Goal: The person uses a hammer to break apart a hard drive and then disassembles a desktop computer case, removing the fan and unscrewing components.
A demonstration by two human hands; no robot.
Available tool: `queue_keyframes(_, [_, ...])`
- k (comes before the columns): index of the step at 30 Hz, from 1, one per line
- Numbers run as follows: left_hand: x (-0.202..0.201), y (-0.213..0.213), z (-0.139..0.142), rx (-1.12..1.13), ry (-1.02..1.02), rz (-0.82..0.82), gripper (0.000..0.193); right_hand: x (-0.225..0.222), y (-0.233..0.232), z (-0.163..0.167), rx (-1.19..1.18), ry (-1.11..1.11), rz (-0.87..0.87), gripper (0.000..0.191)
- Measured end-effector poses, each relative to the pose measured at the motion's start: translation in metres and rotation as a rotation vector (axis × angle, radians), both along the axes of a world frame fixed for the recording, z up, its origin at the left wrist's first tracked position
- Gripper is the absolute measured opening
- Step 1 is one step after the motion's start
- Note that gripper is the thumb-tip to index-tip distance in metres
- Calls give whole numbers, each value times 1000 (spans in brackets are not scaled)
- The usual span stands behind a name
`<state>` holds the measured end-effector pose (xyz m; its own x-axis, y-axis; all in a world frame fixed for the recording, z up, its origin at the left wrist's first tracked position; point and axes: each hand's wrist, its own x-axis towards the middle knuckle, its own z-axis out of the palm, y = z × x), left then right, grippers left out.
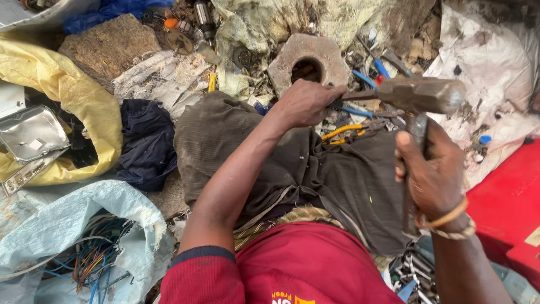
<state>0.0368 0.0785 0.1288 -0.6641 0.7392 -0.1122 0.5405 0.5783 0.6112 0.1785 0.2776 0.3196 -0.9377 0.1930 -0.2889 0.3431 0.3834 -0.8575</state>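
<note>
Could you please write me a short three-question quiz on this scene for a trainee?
1. True or false: the right hand grips a hammer.
2. The left hand is nearest: A) the hexagonal block, B) the wire bag, C) the red box?
3. What colour is the sack at far left?

Key: 1 true; 2 A; 3 yellow.

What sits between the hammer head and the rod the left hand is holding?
Nothing visible. The hammer in the right hand is raised just beyond the thin metal rod that the left hand grips; only open air between them.
</note>
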Motion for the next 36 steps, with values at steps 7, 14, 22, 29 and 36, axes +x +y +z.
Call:
queue_keyframes(7, [-7, -10, 19, 17, 7, 11, 39, 45, 58, 38, -48, 420, 3, 22])
queue_keyframes(14, [-8, -15, 14, -56, -40, 3, 52, -20, 4, 15, 218, 104, 96, 31])
queue_keyframes(22, [-12, -11, -7, 120, 107, -4, 59, 21, 58, 37, 58, 329, 48, 29])
queue_keyframes(29, [-10, -20, -13, 200, 158, 22, 64, -24, 16, 3, 235, 143, 134, 27])
queue_keyframes(36, [-8, -15, -9, 109, 135, -38, 43, 2, 52, 35, 137, 233, 61, 25])
